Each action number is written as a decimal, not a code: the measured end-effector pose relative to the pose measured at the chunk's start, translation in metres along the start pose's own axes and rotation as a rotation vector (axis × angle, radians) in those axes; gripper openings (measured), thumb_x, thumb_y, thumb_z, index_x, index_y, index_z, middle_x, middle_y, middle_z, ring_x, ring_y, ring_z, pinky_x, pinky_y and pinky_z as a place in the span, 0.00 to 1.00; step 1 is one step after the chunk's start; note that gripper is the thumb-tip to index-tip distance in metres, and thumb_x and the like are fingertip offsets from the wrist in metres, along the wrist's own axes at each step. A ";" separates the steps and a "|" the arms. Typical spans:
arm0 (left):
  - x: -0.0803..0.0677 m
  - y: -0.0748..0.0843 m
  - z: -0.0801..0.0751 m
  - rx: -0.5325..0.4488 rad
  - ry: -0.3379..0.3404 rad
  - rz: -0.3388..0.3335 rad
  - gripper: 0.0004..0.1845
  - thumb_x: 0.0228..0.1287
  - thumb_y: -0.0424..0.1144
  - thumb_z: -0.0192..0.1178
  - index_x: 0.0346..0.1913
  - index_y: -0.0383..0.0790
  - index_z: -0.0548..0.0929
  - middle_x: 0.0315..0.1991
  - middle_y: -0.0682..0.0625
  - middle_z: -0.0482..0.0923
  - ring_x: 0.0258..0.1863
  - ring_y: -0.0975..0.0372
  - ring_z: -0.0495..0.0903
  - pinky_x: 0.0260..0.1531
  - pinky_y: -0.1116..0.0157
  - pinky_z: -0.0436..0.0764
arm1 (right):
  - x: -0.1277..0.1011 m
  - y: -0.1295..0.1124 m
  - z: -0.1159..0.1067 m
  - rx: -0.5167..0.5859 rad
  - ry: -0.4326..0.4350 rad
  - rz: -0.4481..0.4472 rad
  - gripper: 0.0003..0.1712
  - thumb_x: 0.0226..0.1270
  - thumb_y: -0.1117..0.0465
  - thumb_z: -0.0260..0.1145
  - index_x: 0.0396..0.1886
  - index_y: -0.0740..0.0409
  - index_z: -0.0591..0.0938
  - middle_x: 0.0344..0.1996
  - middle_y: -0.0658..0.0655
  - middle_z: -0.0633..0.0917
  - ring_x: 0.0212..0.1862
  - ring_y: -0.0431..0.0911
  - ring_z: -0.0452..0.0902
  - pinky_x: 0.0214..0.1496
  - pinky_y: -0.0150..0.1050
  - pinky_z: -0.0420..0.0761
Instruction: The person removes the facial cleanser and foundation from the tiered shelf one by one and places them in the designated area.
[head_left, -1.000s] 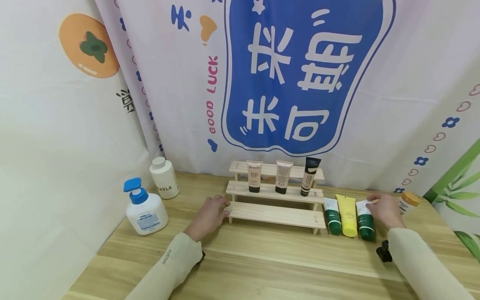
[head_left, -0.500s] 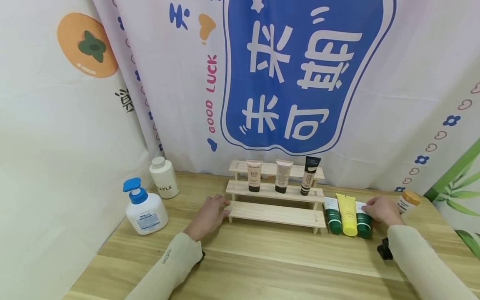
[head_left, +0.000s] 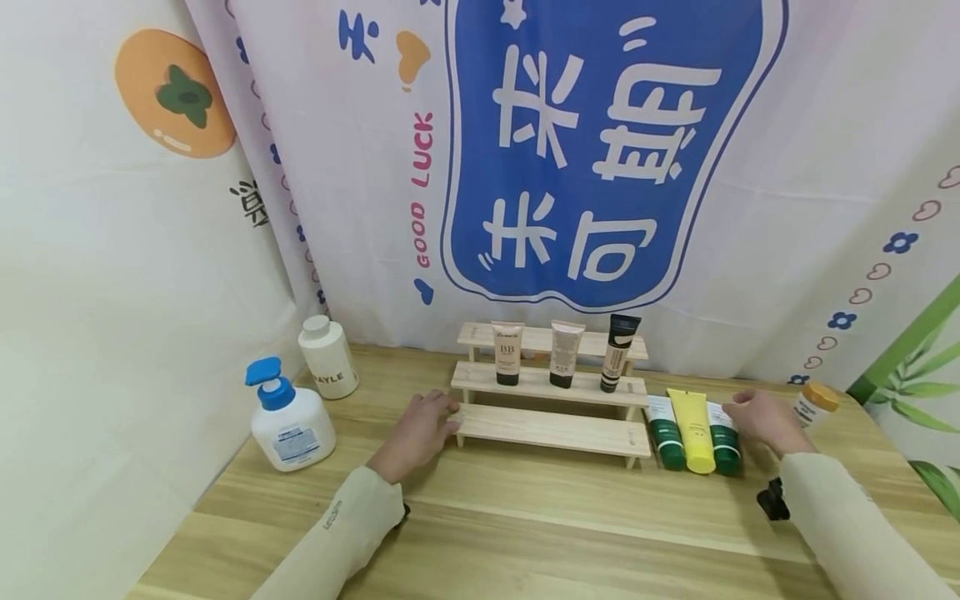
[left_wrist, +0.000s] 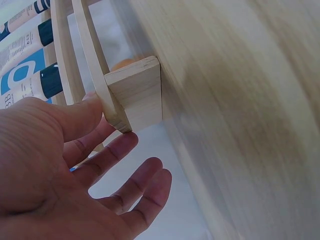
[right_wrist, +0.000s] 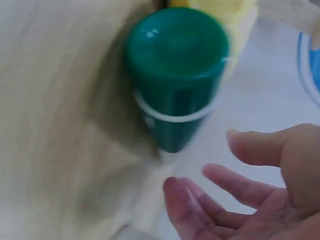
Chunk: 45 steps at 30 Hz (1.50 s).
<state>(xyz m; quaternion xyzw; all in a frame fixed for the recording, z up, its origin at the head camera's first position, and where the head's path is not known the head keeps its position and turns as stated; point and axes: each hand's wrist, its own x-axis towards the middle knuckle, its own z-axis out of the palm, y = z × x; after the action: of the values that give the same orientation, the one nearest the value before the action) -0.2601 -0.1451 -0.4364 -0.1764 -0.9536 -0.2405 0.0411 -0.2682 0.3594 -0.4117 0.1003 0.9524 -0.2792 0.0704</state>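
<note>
The right hand (head_left: 761,421) hovers with relaxed, spread fingers just beside the rightmost green tube (head_left: 723,440), which lies on the desk (head_left: 525,517) at about 3 o'clock of the wooden step rack (head_left: 551,392), cap toward the person. Its grip is released; the right wrist view shows an open palm with the tube's green cap ahead of the fingertips (right_wrist: 175,192) and no contact that can be made out. A yellow tube (head_left: 693,432) lies against this tube on its 9 o'clock side, and another green tube (head_left: 663,433) lies beyond that, next to the rack's end.

A likely slip from here: the three tubes lie packed side by side, so fingers closing from the 3 o'clock side could shove the green tube into the yellow one and roll the row toward the rack instead of getting round it. The orange-capped bottle (head_left: 813,404) stands just behind the hand at 1 o'clock, and a wide sweep of the wrist could knock it over.

The left hand (head_left: 420,429) lies at 9 o'clock of the rack, palm down, fingers straight; the left wrist view shows the thumb (left_wrist: 75,120) and a fingertip touching the end piece of the lowest step. Its grip is loose, bracing not clasping. Three tubes (head_left: 566,354) stand upright on the middle step, so a hard push could topple them
</note>
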 end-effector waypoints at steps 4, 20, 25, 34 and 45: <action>0.000 -0.002 0.000 0.001 0.012 0.016 0.14 0.65 0.38 0.61 0.51 0.37 0.79 0.48 0.48 0.75 0.43 0.54 0.69 0.43 0.58 0.74 | -0.011 -0.021 -0.002 0.051 0.164 -0.152 0.30 0.73 0.51 0.52 0.60 0.74 0.67 0.52 0.78 0.71 0.50 0.69 0.69 0.43 0.59 0.74; -0.001 -0.001 0.000 -0.015 0.001 -0.023 0.14 0.66 0.39 0.60 0.52 0.39 0.79 0.50 0.48 0.74 0.45 0.54 0.69 0.45 0.58 0.73 | -0.029 -0.129 0.023 0.296 0.562 -0.855 0.25 0.62 0.67 0.67 0.58 0.61 0.74 0.50 0.59 0.78 0.46 0.52 0.78 0.46 0.42 0.77; -0.001 -0.001 0.001 -0.017 0.000 -0.021 0.14 0.66 0.39 0.60 0.52 0.38 0.79 0.52 0.47 0.74 0.46 0.53 0.69 0.46 0.57 0.73 | -0.023 -0.137 0.031 0.321 0.562 -0.849 0.21 0.63 0.66 0.67 0.56 0.59 0.76 0.47 0.55 0.80 0.44 0.50 0.78 0.44 0.34 0.78; -0.002 0.001 0.000 -0.026 -0.001 -0.022 0.14 0.65 0.39 0.60 0.52 0.38 0.79 0.51 0.47 0.74 0.45 0.54 0.69 0.45 0.58 0.73 | -0.015 -0.138 0.043 0.357 0.516 -0.792 0.24 0.63 0.64 0.67 0.58 0.58 0.71 0.48 0.58 0.80 0.44 0.50 0.79 0.44 0.49 0.79; -0.002 0.002 0.000 -0.034 0.011 -0.015 0.14 0.65 0.38 0.61 0.51 0.38 0.79 0.50 0.47 0.75 0.44 0.54 0.69 0.45 0.58 0.73 | -0.012 -0.144 0.045 0.375 0.587 -0.829 0.29 0.61 0.69 0.67 0.62 0.55 0.70 0.40 0.57 0.80 0.38 0.47 0.78 0.42 0.27 0.76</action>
<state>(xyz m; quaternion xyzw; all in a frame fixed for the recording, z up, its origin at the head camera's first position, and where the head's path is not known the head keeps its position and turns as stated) -0.2574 -0.1443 -0.4354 -0.1686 -0.9505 -0.2578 0.0418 -0.2864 0.2138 -0.3726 -0.1993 0.8256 -0.4091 -0.3336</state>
